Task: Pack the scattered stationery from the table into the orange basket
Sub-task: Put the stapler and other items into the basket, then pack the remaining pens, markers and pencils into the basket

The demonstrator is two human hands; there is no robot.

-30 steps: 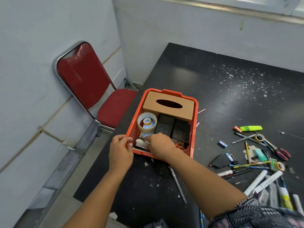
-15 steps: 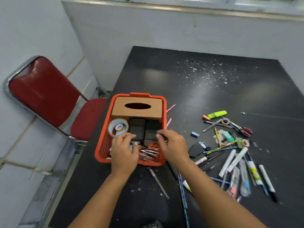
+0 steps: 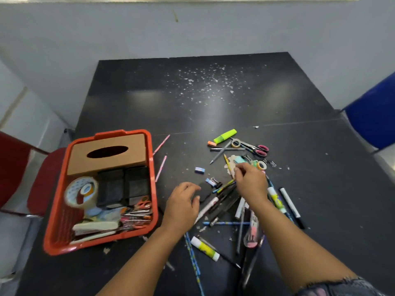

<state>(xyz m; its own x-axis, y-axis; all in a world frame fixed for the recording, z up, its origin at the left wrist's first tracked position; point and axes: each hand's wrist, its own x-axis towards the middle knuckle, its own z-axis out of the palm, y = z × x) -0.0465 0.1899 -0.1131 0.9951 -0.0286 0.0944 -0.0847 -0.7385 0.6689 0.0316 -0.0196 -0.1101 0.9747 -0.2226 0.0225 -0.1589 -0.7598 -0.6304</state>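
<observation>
**Both hands over the pile; snags likely**

Right hand (image 3: 251, 184) hovers over the middle of the pile, fingers curled and narrow, thumb and forefinger nearly closed. Whether they pinch something small I cannot tell; nothing shows between the tips. Left hand (image 3: 183, 205) sits just left of it, fingers loosely bent, holding nothing visible, tips beside a dark oval piece (image 3: 205, 191).

Basket (image 3: 100, 191) stands well left of both hands, on the table (image 3: 192, 103) near its left edge. It already holds a tissue box (image 3: 106, 153), tape roll (image 3: 81, 192), two black cases and small scissors (image 3: 142, 205). The stationery not yet packed lies under and around the right fingers: pens, pencils, glue sticks (image 3: 204, 248), a highlighter (image 3: 224, 136) and pink scissors (image 3: 257, 148) beyond the fingertips, binder clips (image 3: 217, 183) between the two hands.

Risks, as I judge them:
- Pens and pencils lie crossed. Lifting one from under others could drag or roll its neighbours toward the near edge.
- Small clips and the sharpener (image 3: 199, 170) could slip from a loose pinch on the way left.
- The basket's near end looks crowded; long pens dropped there may ride over the rim.
- The basket sits close to the table edge, so a push could tip it off.

Writing: none legible. Glue stick labels show yellow and green patches only; too blurred to read.
</observation>
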